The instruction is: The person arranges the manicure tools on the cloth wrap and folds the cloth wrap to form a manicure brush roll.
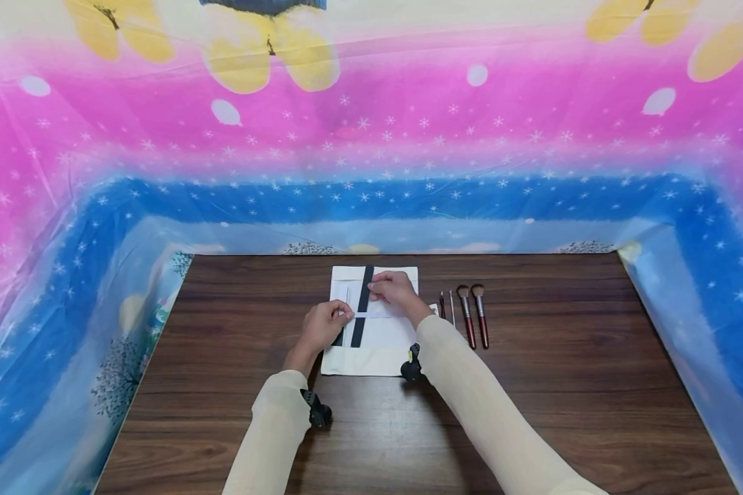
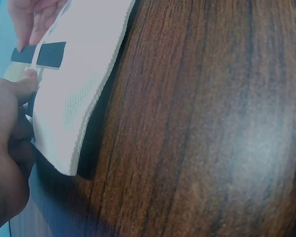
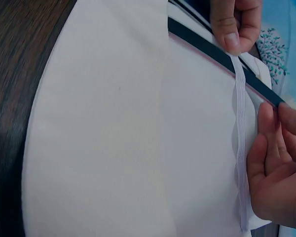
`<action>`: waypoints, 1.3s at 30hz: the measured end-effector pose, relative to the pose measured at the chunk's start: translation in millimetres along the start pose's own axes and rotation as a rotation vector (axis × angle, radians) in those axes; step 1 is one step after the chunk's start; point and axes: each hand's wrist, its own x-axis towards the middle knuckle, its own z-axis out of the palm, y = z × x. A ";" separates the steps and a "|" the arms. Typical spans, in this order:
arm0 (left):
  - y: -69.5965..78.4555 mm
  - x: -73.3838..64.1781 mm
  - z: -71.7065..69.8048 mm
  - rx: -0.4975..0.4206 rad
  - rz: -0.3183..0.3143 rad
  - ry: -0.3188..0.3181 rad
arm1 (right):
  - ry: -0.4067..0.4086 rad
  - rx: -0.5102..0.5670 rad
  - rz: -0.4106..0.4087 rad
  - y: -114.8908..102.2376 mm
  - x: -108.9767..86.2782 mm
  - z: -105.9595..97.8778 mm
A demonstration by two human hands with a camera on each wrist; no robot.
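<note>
wood table (image 1: 569, 405), left fingers (image 3: 224, 23) pinching elastic (image 3: 240, 113), right fingers (image 3: 293, 118) pinching dark strip (image 3: 207, 48)

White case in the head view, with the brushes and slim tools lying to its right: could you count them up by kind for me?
White case: 1
Fluffy-headed brushes: 2
Slim dark tool: 1
Slim pale tool: 1
Total: 5
</note>
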 end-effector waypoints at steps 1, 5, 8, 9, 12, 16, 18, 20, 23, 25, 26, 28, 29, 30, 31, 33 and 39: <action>0.1 -0.1 -0.1 0.002 0.000 0.000 | -0.010 -0.007 -0.004 0.7 0.3 -1.0; 0.6 -0.6 -0.5 0.001 -0.007 -0.005 | -0.045 -0.056 -0.017 2.8 0.6 -4.0; 0.8 -0.5 -0.5 -0.001 -0.016 -0.012 | -0.071 -0.111 -0.030 3.7 0.4 -5.5; 0.7 -0.4 -0.4 -0.001 -0.016 -0.012 | -0.079 -0.134 -0.037 3.7 0.2 -5.8; -0.3 0.0 0.0 0.002 -0.007 -0.005 | -0.111 -0.188 -0.052 3.1 -1.4 -5.8; -1.1 0.5 0.6 0.002 0.004 0.001 | -0.155 -0.264 -0.052 1.2 -3.4 -6.1; -1.0 0.6 0.7 0.003 0.006 0.001 | -0.181 -0.314 -0.054 0.4 -4.2 -6.5; -0.8 0.6 0.8 0.004 0.010 0.002 | -0.205 -0.366 -0.063 0.0 -4.6 -7.1; -0.7 0.5 0.7 0.006 0.008 0.002 | -0.225 -0.420 -0.083 0.1 -4.7 -7.9; -0.4 0.3 0.6 0.005 0.002 -0.001 | -0.230 -0.442 -0.094 0.0 -4.8 -8.3; -0.2 0.2 0.5 0.004 0.000 -0.002 | -0.231 -0.450 -0.098 0.0 -4.9 -8.6; 0.2 -0.1 0.4 0.002 -0.007 -0.006 | -0.235 -0.461 -0.105 -0.2 -5.8 -9.0; 0.3 -0.1 0.4 0.004 -0.009 -0.005 | -0.237 -0.468 -0.108 -0.2 -5.8 -9.2; 0.3 -0.1 0.5 0.003 -0.010 -0.005 | -0.239 -0.472 -0.109 -0.3 -6.1 -9.5; 0.2 -0.2 0.6 0.003 -0.011 -0.004 | -0.241 -0.472 -0.111 -0.3 -6.3 -9.8; -0.1 0.0 0.9 0.004 -0.013 -0.002 | -0.246 -0.472 -0.114 0.0 -6.6 -10.3; -0.5 0.6 1.5 0.010 -0.012 0.000 | -0.255 -0.493 -0.131 1.0 -4.6 -11.0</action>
